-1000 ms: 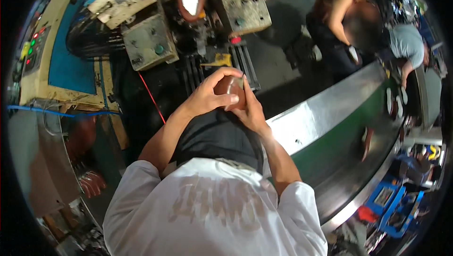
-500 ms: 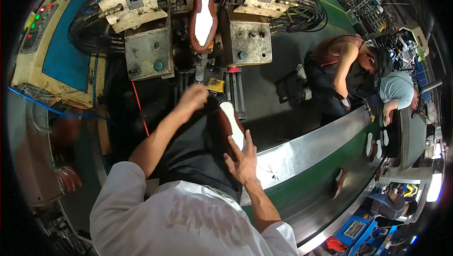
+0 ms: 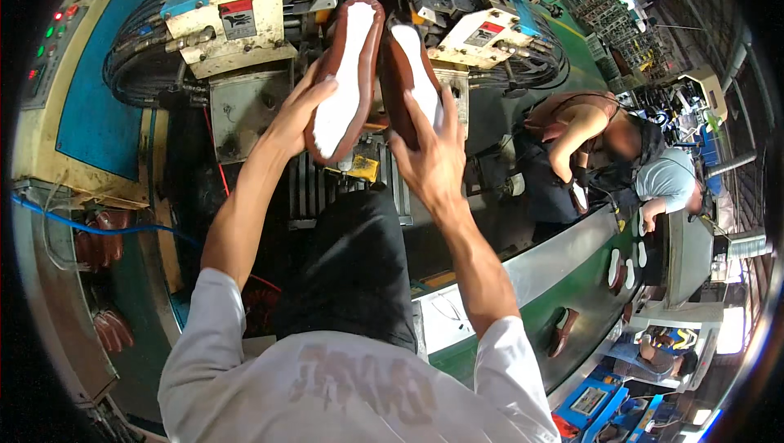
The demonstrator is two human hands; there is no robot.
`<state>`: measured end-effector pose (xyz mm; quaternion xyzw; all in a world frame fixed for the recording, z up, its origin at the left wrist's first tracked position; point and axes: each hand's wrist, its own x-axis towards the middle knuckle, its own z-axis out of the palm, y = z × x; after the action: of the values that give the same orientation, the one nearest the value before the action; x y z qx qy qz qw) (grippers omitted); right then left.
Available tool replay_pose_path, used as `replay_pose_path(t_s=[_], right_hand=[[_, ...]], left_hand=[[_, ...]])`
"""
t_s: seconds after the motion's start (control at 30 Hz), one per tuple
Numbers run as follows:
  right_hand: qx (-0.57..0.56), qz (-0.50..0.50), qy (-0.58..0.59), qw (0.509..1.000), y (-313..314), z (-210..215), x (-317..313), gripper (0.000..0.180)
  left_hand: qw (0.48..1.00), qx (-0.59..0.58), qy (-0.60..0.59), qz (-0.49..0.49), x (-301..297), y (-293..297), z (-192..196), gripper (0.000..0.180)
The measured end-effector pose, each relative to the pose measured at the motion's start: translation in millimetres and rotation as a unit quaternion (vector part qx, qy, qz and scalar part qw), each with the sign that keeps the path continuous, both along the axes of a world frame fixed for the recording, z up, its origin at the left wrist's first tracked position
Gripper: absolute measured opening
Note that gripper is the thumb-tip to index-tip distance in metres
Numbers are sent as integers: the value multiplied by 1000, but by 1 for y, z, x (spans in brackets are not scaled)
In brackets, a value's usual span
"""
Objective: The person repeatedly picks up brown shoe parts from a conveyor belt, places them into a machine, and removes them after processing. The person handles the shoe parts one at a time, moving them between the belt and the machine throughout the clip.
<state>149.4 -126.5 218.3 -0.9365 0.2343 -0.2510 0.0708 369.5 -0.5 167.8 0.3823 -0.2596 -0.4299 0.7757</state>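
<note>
Two brown shoes are facing white-bottom-up before the machine, the left hand gripping one's side, the right hand clasping the other with fingers partly spread. Both are already showing wrapped edges; their bottoms are looking unfinished, and neither is yet being released.

A head-worn fisheye view looks down close over the white short-sleeved shirt toward the bare left hand and bare right hand.

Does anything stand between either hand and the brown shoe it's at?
Nothing visible does: the left hand directly grips the left brown shoe, and the right hand lies straight against the right brown shoe.
</note>
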Motion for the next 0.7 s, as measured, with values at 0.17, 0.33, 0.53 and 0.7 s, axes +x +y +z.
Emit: replay_pose_path(t_s=[0.17,0.33,0.53,0.7], right_hand=[[40,4,5,999,-11,-17,79,70],[98,-5,-32,995,-9,-37,99,74],[56,17,9,998,-8,-48,106,74],[2,20,-17,1000,16,-63,116,83]], left_hand=[[996,-45,76,24,-48,114,-16,83],[985,26,143,90,-99,210,-47,83],[947,73,264,168,-169,308,-87,70],[933,152,245,216,-208,349,-97,71]])
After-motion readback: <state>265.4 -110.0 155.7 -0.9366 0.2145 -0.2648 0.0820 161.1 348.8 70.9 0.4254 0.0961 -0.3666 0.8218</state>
